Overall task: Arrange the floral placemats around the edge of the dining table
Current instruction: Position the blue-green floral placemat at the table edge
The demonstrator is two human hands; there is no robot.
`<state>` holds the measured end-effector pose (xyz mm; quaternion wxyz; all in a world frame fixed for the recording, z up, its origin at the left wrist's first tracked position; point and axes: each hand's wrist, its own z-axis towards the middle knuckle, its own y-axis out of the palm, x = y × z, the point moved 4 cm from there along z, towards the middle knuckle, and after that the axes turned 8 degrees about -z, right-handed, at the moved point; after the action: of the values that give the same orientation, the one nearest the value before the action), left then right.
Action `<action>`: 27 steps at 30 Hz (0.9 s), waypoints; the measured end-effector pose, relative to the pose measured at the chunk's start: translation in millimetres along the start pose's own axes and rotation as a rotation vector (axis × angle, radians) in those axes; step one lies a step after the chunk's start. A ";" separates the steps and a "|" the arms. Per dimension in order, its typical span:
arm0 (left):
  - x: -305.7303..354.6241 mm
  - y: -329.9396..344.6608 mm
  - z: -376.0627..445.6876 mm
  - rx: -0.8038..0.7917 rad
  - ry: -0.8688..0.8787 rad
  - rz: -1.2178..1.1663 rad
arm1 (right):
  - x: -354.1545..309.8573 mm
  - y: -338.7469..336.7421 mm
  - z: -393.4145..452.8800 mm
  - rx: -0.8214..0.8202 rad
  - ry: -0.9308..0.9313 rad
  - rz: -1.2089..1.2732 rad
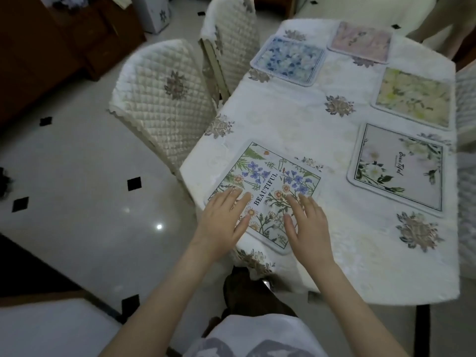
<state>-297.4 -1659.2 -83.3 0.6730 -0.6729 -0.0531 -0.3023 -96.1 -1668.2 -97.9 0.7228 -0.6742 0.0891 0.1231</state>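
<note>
A floral placemat printed "BEAUTIFUL" (270, 181) lies at the near left corner of the dining table (296, 124). My left hand (222, 221) rests flat on its left part, fingers spread. On the mat's near right edge my right hand (307, 225) lies flat as well. Neither hand grips anything. A white-flower placemat (396, 168) sits at the right edge, a yellow-green one (412, 97) behind it, a pink one (360, 41) at the far end, and a blue one (288, 60) on the far left side.
A white embroidered cloth covers the table. Two quilted chairs (159, 99) (231, 39) stand along the table's left side. Another covered chair (466, 99) is at the right edge. The floor (77, 189) is glossy tile with black diamonds.
</note>
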 end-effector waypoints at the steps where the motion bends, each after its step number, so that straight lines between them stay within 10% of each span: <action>1: -7.3 3.8 9.8 -0.014 0.016 -0.001 | 1.1 7.3 6.4 -0.008 0.032 0.009; 27: -140.1 78.9 155.8 -0.354 -0.089 0.060 | 24.5 98.4 64.0 -0.247 0.875 -0.108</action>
<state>-321.1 -1473.0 -205.4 0.5495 -0.7950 -0.0089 -0.2568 -104.4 -1597.1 -194.0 0.5366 -0.7478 0.3353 -0.2011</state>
